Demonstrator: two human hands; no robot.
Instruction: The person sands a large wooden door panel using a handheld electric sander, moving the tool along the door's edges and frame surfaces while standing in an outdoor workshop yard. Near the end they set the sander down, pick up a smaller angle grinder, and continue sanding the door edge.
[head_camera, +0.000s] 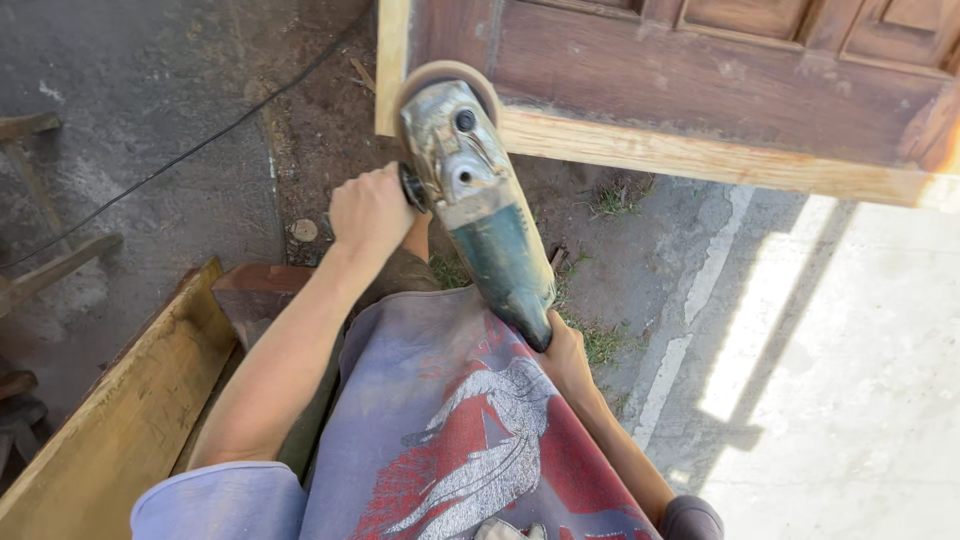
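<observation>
An angle grinder (480, 200) with a worn metal head and dark green body points up at a wooden door (700, 60). Its sanding disc (447, 72) rests against the door's pale bare-wood corner edge (392, 60). My left hand (370, 208) is closed on the side handle at the grinder's left. My right hand (565, 355) grips the rear end of the body, mostly hidden behind it. My shirt with a red and white print fills the lower middle.
A yellowish wooden plank (130, 420) runs along the lower left. A dark wooden piece (255, 290) lies beside it. A black cable (200, 140) crosses the concrete ground. Wooden legs (50, 265) stand at far left. Sunlit pavement lies at right.
</observation>
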